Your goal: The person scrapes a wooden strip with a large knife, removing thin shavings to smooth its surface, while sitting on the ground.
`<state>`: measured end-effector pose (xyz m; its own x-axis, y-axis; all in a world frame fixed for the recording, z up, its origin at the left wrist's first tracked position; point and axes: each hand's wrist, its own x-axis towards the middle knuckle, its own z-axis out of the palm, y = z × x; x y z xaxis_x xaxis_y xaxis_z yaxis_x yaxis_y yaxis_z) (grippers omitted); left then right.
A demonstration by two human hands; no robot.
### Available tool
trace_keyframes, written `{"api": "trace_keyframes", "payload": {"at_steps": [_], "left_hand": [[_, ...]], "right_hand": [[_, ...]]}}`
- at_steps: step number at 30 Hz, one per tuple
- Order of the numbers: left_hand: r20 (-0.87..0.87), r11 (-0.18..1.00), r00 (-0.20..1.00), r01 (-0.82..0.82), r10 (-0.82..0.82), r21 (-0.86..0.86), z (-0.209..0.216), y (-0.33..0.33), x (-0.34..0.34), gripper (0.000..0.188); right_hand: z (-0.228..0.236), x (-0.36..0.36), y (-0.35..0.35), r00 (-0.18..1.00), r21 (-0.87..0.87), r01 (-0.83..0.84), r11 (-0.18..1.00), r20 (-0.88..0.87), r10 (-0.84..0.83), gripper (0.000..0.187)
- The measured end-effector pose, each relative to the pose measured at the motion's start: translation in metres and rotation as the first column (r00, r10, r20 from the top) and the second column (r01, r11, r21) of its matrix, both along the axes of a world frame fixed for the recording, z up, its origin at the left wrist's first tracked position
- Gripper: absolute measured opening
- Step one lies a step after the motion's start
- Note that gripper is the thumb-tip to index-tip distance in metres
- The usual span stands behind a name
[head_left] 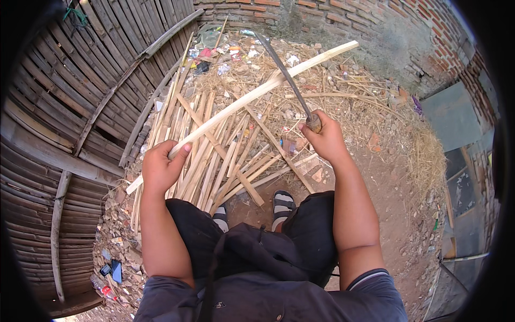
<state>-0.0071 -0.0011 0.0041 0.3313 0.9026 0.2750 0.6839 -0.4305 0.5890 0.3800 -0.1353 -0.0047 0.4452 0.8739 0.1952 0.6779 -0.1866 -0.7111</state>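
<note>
My left hand (163, 166) is closed around the lower end of a long, pale split-bamboo strip (236, 106). The strip slants up to the right, away from me. In my right hand (324, 135) is the wooden handle of a machete (282, 68), its long dark blade pointing up and to the left. The blade crosses the strip beyond its middle; I cannot tell whether the two touch. Below the strip, several loose bamboo strips (214, 177) lie in a heap in front of my feet.
A bamboo-slat wall (70, 91) runs along the left. At the back stands a brick wall (343, 21). Rubbish (205, 52) and shavings litter the ground ahead. To the right are dry straw (426, 153) and a grey panel (453, 118). A plastic bottle (103, 287) lies at lower left.
</note>
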Motion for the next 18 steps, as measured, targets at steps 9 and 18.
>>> {"api": "trace_keyframes", "payload": {"at_steps": [9,18], "left_hand": [[0.046,0.995,0.997,0.062,-0.065,0.074,-0.011,-0.009,0.009,0.044],[0.019,1.000,1.000,-0.004,0.004,-0.029,0.002,-0.006,0.007,0.040]], "right_hand": [[0.023,-0.055,-0.013,0.866,-0.192,-0.286,0.939,0.367,0.339,0.034],[0.022,0.001,-0.014,0.990,0.034,0.137,0.990,0.026,-0.138,0.030]]}}
